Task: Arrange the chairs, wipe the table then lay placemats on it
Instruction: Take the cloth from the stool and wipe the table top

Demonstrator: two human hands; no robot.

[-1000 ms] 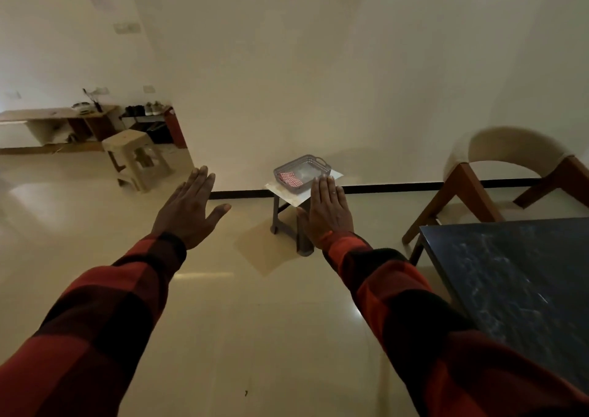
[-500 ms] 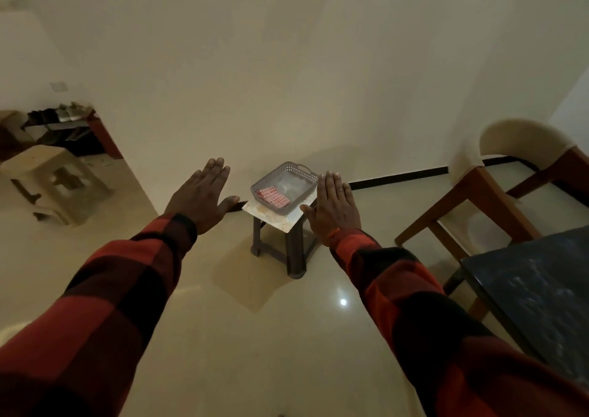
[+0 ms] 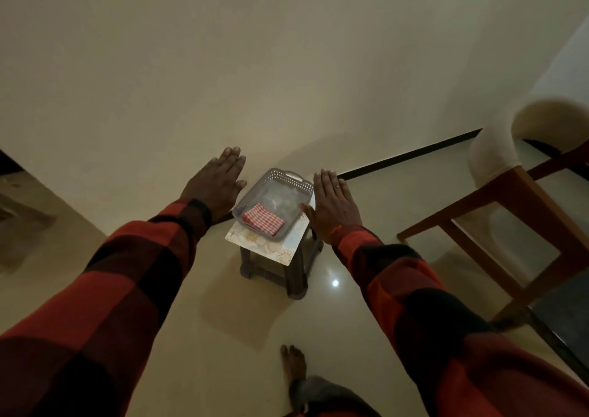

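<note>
Placemats, pale rectangular patterned sheets [image 3: 255, 241], lie on a dark stool [image 3: 287, 270] under a grey plastic basket [image 3: 277, 190], between the flat, empty left hand [image 3: 216, 184] and right hand [image 3: 333, 209], fingers extended.

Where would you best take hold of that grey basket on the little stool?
Probably at the handle slot in the grey basket's far short rim, matched by the near rim, coming from above. Its open top, low walls and level seat on the stool favour a two-handed lift.

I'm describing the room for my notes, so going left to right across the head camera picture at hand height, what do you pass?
Left hand → grey basket holding a red checked cloth, on a small stool → right hand → wooden chair with a pale cushioned back.
</note>
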